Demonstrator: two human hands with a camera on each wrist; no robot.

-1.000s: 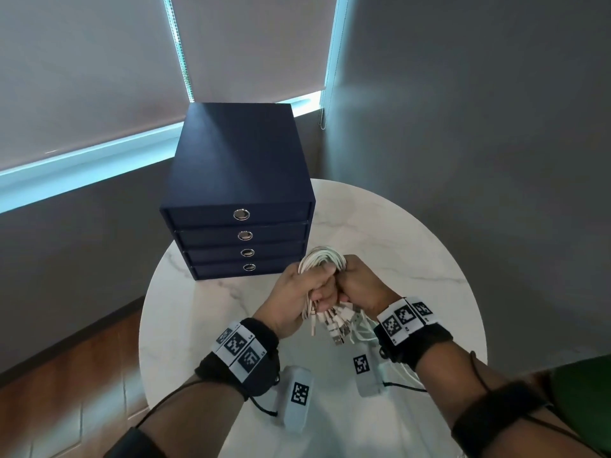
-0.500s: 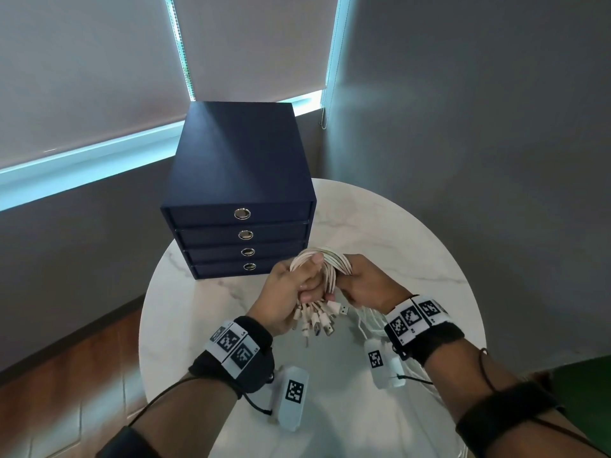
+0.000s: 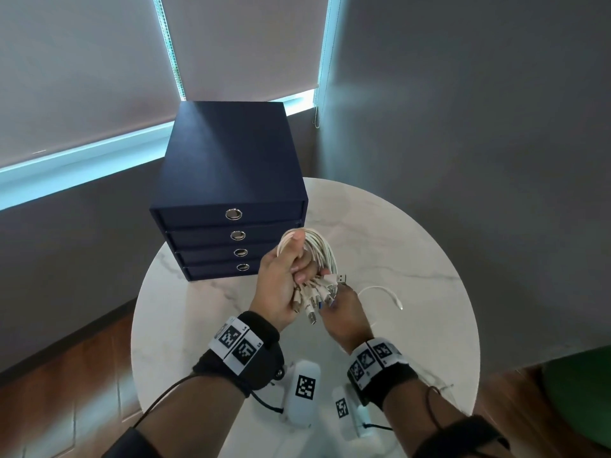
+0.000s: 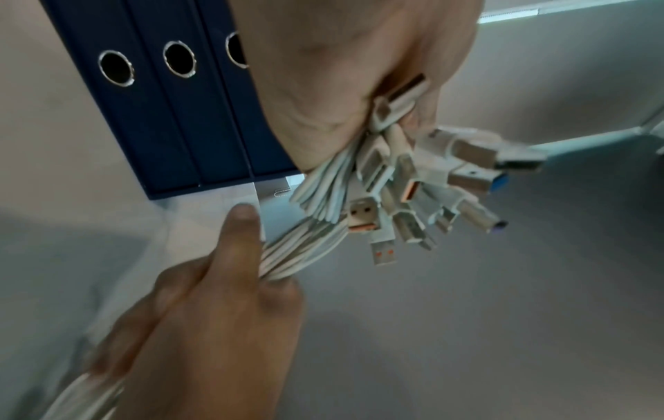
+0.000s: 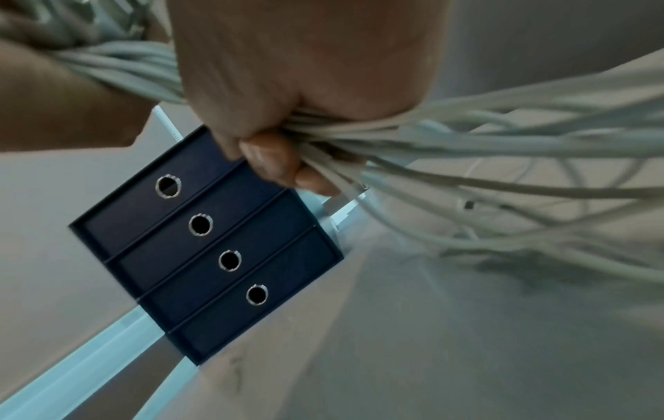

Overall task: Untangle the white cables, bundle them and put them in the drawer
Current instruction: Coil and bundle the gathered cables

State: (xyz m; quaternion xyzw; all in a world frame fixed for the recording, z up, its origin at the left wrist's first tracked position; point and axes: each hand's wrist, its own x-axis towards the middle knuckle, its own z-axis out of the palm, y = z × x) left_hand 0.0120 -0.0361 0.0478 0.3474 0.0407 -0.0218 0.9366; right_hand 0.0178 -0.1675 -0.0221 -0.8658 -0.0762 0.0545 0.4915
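Head view: left hand (image 3: 281,285) grips looped white cables (image 3: 319,249); right hand (image 3: 345,314) below grips trailing strands.

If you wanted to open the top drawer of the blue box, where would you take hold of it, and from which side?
By the metal-ringed finger hole at the centre of the top drawer front, from the front, facing the drawer unit: hook one finger in and pull straight toward you. The front looks flat, with no knob, so the hole seems the only purchase.

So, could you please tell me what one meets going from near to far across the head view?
Right hand → left hand gripping the white cables → navy drawer unit → window blinds.
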